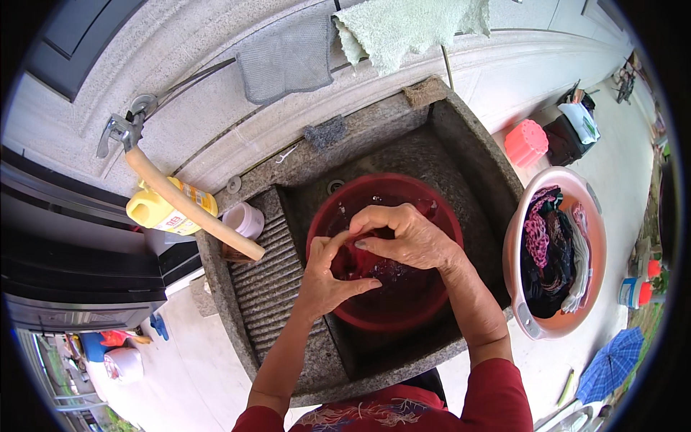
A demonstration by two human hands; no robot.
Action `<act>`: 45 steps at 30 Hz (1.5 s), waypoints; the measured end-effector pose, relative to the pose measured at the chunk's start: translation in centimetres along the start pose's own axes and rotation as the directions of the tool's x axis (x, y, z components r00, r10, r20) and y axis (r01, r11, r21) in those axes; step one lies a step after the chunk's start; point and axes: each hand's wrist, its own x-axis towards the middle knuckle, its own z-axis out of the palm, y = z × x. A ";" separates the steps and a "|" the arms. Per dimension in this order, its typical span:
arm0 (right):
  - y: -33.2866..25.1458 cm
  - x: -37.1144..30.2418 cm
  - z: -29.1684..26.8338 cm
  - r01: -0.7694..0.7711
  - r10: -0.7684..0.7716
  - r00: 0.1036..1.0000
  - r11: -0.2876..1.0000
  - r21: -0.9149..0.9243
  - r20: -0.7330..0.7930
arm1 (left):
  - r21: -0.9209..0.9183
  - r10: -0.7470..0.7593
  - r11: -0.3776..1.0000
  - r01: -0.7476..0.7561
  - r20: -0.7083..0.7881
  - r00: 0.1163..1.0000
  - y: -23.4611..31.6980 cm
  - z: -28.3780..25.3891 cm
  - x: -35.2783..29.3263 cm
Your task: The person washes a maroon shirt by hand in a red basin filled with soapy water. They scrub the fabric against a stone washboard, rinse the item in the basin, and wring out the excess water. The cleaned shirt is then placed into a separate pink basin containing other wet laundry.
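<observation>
Both forearms come up from the near edge, bare from the red sleeves at the elbows, and lean toward each other so the 2 hands meet in the middle. The left hand [327,277] sits on the near left, palm turned right, thumb pointing right and fingers curled upward. The right hand [403,237] arches over it from the far right, wrist bent, back of the hand up, fingers curved down and left. The fingertips of the 2 hands touch, each grip pinched closed on a dark red fold of wet cloth [354,258] between them.
</observation>
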 end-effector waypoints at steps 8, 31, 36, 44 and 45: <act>11.0 -4.9 1.9 -0.145 0.232 0.965 0.861 -0.488 0.122 | -0.335 -0.136 0.934 0.123 -0.013 0.991 -2.2 2.2 -3.2; 24.4 -1.4 0.7 -0.460 0.215 0.530 0.885 -0.066 -0.821 | -0.695 -0.669 0.594 0.406 -0.145 0.729 -16.3 8.6 0.9; 29.2 -0.3 7.0 -0.512 -0.075 0.752 0.559 -0.652 -0.655 | 0.043 -0.623 0.774 0.632 -0.125 0.772 -21.1 13.5 1.0; 30.4 -0.5 3.5 -0.409 0.362 0.552 0.903 0.134 -0.752 | -0.972 -0.713 0.043 0.230 0.131 0.689 -19.9 11.1 1.0; 27.8 -0.1 5.4 -0.246 0.336 0.703 0.942 0.229 -0.626 | -0.977 -0.691 -0.041 0.207 0.178 0.701 -19.3 10.7 1.4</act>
